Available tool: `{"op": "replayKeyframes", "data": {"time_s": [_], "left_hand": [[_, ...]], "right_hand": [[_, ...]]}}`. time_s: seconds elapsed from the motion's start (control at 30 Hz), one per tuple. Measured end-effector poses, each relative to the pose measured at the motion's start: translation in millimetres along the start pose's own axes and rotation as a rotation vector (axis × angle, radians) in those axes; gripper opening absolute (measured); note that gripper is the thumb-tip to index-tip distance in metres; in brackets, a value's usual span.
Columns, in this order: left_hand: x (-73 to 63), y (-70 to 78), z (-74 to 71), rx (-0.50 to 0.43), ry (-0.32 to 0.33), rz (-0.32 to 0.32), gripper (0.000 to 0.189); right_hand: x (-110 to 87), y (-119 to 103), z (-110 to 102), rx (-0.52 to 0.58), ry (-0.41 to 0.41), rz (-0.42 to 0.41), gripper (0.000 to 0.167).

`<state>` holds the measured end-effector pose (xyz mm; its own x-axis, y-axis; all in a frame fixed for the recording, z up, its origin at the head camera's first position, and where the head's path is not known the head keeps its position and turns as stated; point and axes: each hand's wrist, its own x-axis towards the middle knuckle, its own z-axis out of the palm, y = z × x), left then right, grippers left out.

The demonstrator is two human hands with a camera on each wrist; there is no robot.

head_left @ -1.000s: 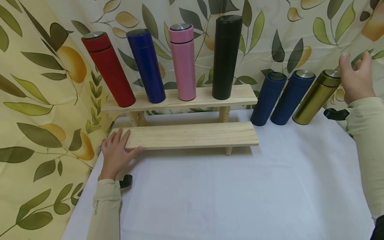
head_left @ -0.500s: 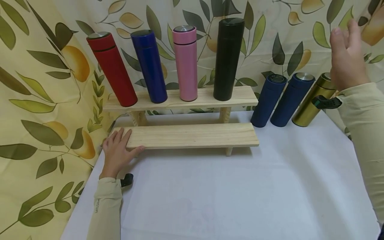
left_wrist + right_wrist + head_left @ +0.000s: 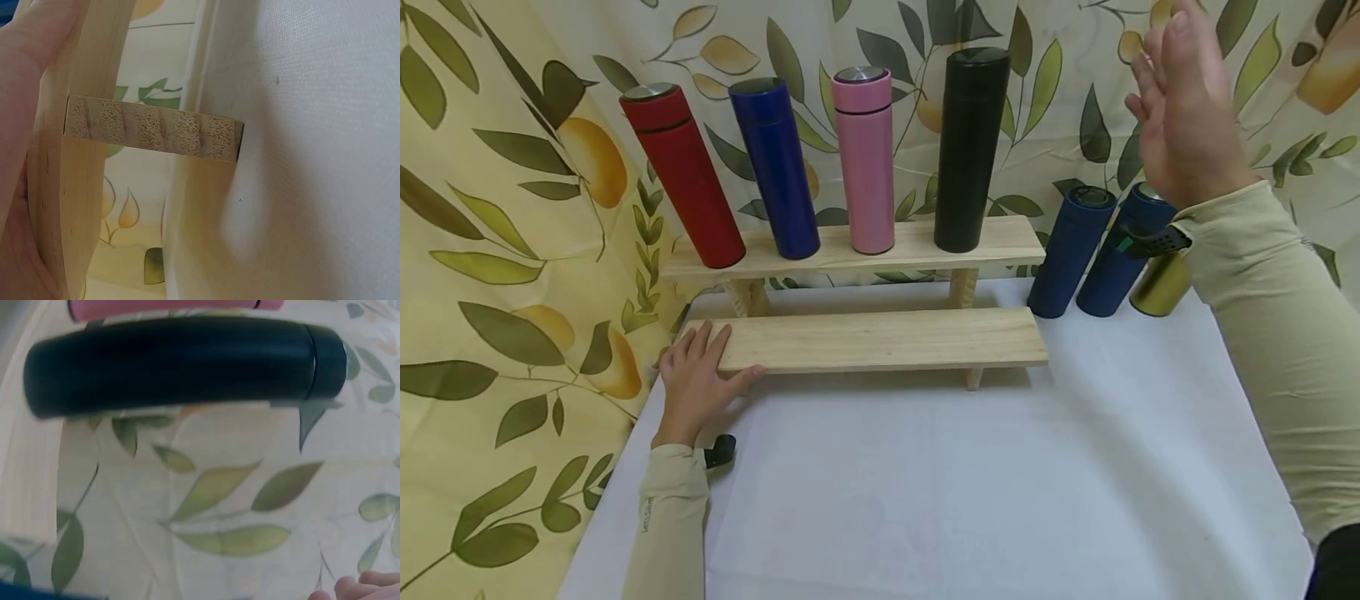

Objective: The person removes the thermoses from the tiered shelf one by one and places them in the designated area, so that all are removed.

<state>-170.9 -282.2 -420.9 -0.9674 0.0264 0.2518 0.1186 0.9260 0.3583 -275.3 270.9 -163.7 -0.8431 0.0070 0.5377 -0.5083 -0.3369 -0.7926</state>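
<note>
My left hand (image 3: 695,392) rests on the left end of a pale wooden two-step stand (image 3: 880,340), fingers spread over the lower step, thumb along its front edge. In the left wrist view, that hand lies against the board (image 3: 84,187) above a leg. My right hand (image 3: 1195,117) is raised at the upper right with nothing in it, fingers extended. Below it stand two navy vacuum flasks (image 3: 1070,258) and a gold flask (image 3: 1159,287), partly hidden by the right forearm. The right wrist view shows a black flask (image 3: 175,369), with only fingertips of the hand at the bottom corner.
On the upper step (image 3: 910,242) stand a red flask (image 3: 685,175), a blue flask (image 3: 775,171), a pink flask (image 3: 865,167) and the black flask, left to right. White cloth (image 3: 925,483) covers the table. A leaf-patterned curtain (image 3: 497,275) hangs left and behind.
My right hand has moved up and to the left, away from the gold flask's lid, and its forearm now covers much of that flask. The left hand stays on the stand.
</note>
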Motion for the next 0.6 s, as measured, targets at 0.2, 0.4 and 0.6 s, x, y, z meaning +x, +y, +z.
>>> {"op": "replayKeyframes", "data": {"time_s": [0.2,0.4,0.6], "left_hand": [[-0.7,-0.6,0.6,-0.001,-0.003,-0.004,0.099],[0.1,-1.2,0.4,-0.007,-0.002,0.003,0.100],[1.6,-0.9,-1.3,-0.002,0.001,0.001,0.100]], "right_hand": [[-1.8,13.7,22.3,-0.002,-0.030,-0.001,0.085],[-2.3,25.1,41.2,0.009,-0.016,0.013,0.088],[-1.0,34.1,58.2,-0.031,-0.034,0.042,0.086]]}}
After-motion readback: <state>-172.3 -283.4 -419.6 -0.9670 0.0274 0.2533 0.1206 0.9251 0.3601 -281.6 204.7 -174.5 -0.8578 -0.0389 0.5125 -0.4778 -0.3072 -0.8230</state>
